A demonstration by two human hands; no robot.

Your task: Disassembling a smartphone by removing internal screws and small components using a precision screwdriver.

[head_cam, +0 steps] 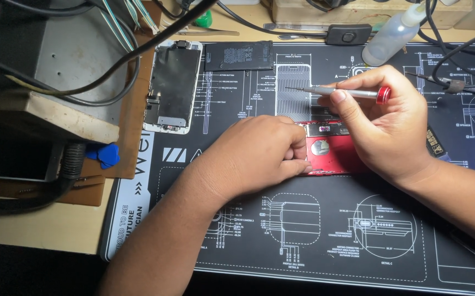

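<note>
A red phone housing (333, 156) lies open on the black printed work mat (314, 235), near its middle. My left hand (254, 156) rests on the housing's left end, fingers curled and pressing on it. My right hand (382, 123) hovers over the housing's right part and holds a thin grey screwdriver (339, 91) with a red cap, lying nearly level with its tip pointing left. Much of the housing is hidden under both hands.
A detached white-framed phone screen (173, 86) and a flat black battery (239, 56) lie at the mat's far left. A squeeze bottle (392, 34), cables (111, 60), a blue pick (105, 154) and another phone (15, 161) surround the mat.
</note>
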